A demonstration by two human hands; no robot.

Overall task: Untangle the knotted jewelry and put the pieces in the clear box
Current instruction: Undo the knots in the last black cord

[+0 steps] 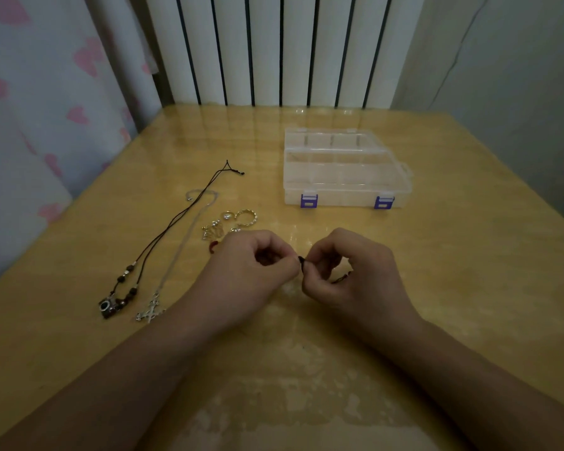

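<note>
While both my hands, left hand [254, 271] and right hand [345, 271], pinch the dark knotted cord [302, 260] between fingertips, I hold it above the desk [437, 288] to work it loose.

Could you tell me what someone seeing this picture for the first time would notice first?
Most striking are the left hand and right hand at the centre of the wooden table, pinching a small dark cord between them. Behind them stands the clear box with purple latches, its lid shut. To the left lie a black cord necklace, a silver cross necklace and some rings.
</note>
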